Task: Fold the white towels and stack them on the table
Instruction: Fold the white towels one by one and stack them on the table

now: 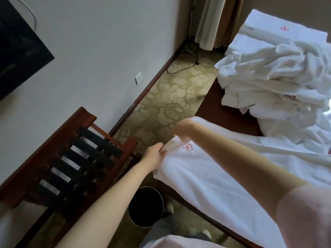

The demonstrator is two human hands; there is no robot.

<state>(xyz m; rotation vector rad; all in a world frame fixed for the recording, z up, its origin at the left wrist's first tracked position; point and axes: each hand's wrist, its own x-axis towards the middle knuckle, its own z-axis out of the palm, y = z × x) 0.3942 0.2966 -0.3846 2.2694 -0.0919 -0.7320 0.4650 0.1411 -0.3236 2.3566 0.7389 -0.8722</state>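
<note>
Coach: Grip first. Your left hand [157, 153] pinches the near corner of the towel [206, 176], thumb on top and fingers curled beneath. Make that pinch firm, but don't bunch the cloth.

Operator: And my right hand [182, 128]?

Coach: It's at the far corner of the same end, but it's blurred, so I cannot tell whether it grips or only touches. I'd get a matching pinch there before you lift, so both corners travel level.

Operator: Where does the towel lie?

Coach: Spread flat along the table [231, 108], with the end you hold at the left rim and the red emblem [187, 146] facing up between your hands. Carry that end over to the other one, match corner to corner, then smooth outward from the crease.

Operator: Anything to mind?

Coach: The pile [277, 77] of unfolded towels lies near on your right, with the folded stack [286, 31] beyond it. Land your fold short of the pile.
</note>
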